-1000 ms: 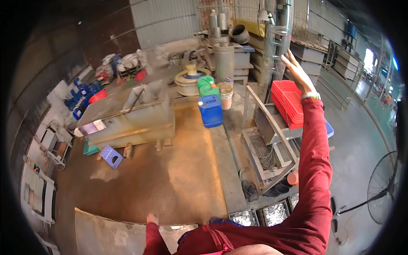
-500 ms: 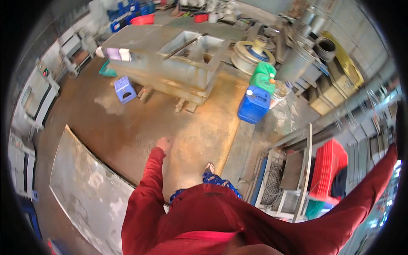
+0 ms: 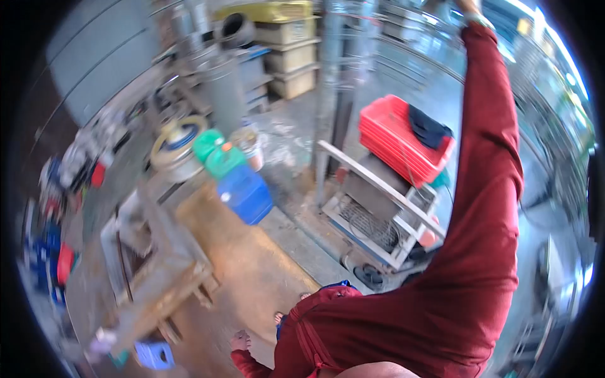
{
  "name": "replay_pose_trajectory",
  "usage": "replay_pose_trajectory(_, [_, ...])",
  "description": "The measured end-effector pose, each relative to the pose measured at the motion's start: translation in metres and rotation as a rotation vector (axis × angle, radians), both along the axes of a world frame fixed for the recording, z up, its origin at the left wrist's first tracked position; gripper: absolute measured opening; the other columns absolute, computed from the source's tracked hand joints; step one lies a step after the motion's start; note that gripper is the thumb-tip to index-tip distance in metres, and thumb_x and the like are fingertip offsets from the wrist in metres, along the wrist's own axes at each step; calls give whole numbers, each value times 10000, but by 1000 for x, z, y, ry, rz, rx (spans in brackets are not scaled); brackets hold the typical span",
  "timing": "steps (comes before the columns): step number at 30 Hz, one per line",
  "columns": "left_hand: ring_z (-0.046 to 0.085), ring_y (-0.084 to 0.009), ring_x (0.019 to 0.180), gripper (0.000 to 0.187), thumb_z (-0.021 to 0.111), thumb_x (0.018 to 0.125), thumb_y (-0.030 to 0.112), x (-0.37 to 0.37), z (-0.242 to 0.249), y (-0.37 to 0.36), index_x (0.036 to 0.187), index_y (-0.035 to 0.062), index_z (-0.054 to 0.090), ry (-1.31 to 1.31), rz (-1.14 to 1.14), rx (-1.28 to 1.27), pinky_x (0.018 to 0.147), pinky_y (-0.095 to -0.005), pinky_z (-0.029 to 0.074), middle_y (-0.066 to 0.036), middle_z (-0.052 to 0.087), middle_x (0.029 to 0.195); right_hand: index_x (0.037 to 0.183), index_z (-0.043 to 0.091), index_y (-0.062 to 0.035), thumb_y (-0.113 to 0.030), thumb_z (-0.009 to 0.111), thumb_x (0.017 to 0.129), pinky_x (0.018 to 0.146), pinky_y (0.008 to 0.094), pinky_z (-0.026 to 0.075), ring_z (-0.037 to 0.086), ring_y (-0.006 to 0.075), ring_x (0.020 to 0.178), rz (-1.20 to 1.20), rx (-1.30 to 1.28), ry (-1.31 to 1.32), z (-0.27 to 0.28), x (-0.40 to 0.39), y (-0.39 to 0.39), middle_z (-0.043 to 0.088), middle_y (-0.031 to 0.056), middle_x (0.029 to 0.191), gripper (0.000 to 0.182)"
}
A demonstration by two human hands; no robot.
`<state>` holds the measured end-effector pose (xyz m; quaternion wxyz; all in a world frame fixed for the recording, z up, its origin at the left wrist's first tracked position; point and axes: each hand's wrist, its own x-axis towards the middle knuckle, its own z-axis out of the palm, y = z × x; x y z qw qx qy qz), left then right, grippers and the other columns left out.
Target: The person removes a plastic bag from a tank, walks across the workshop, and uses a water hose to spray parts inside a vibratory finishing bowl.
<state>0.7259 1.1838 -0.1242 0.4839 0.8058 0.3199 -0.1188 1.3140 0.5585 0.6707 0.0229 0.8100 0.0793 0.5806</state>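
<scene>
My left hand point(image 3: 240, 340) hangs low near the bottom edge, over the wet brown floor, its fingers loosely apart and nothing visible in them. Stretched far up to the top right, my right arm ends in my right hand point(image 3: 467, 6), cut off by the frame's edge, so its fingers and anything in them are hidden. Beyond my left hand stand a blue jerrycan point(image 3: 246, 194) and a green jerrycan point(image 3: 222, 157). A blue plastic stool point(image 3: 154, 355) is at the bottom left, beside a worn metal tank point(image 3: 167, 277).
Stacked red crates point(image 3: 394, 142) with dark cloth on top stand by a metal-framed cart point(image 3: 359, 220). A post point(image 3: 328, 94) rises behind them. Stacked beige bins point(image 3: 291, 58) and a large round spool point(image 3: 179, 142) are farther back. The floor point(image 3: 227, 252) looks wet.
The view has swung right, so the tank, jerrycans and stool now appear farther left. My right arm now reaches up to the top edge. My left hand appears lower.
</scene>
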Motion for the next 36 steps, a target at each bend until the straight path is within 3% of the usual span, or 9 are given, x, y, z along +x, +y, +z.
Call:
replay_pose_trajectory(1, [596,-180,654,240,557,812,104,31,-3,16,1037,35,600,-4,112,-34,572,-300,500,-98,616,757,907,681,-173,-218,609,767,572,331,457,609,210,696,48,359,168,10,-26,52,603,83,670,164])
replay_pose_trajectory(4, [587,-153,649,261,559,834,124,63,6,19,1076,26,577,-106,368,-171,556,-274,494,-102,616,777,825,694,-119,-173,665,702,553,352,438,577,238,572,-215,-630,-85,20,52,-12,585,71,566,137])
replay_pose_trajectory(7, [582,-144,636,277,556,847,145,94,33,13,1098,26,560,-22,224,-153,533,-269,492,-109,614,781,680,687,-65,-153,687,677,565,353,448,558,252,507,326,382,238,6,-43,61,588,94,535,87])
replay_pose_trajectory(11, [584,-153,607,267,551,853,162,83,34,29,1085,29,556,139,209,-220,478,-274,479,-101,605,768,585,649,-5,-203,690,691,529,341,446,548,223,476,29,-234,-422,-4,-17,54,571,97,501,228])
replay_pose_trajectory(17, [600,-212,595,276,509,876,246,8,-38,109,1064,48,546,218,260,-481,468,-323,489,-104,626,807,745,605,14,-213,646,735,602,384,415,523,251,615,-25,13,-26,4,-40,108,550,138,663,232])
replay_pose_trajectory(20, [590,-286,764,321,524,830,279,-56,-28,125,1032,37,582,175,-27,-57,628,-379,473,-169,613,897,865,558,30,-214,619,765,684,426,399,505,304,732,9,-174,-36,-21,-42,172,531,179,794,270])
replay_pose_trajectory(27, [622,-305,844,305,549,784,268,-100,92,259,1047,133,625,165,306,218,758,-382,483,-160,647,873,1146,449,67,-215,556,835,874,523,363,466,428,1004,265,-285,-678,-174,-135,461,487,274,1098,432])
replay_pose_trajectory(31, [633,-266,813,301,531,814,231,-122,108,337,1079,104,599,95,424,246,745,-351,485,-89,670,803,1235,460,-132,-322,613,784,839,461,378,508,321,1005,661,-139,-31,-341,-84,637,517,137,1197,512])
replay_pose_trajectory(36, [637,-260,830,302,505,872,304,-118,159,377,1054,66,539,-317,868,504,767,-326,460,-87,674,806,1333,349,-196,-445,531,824,891,505,343,428,416,1074,690,-87,610,-513,-156,834,442,268,1166,595])
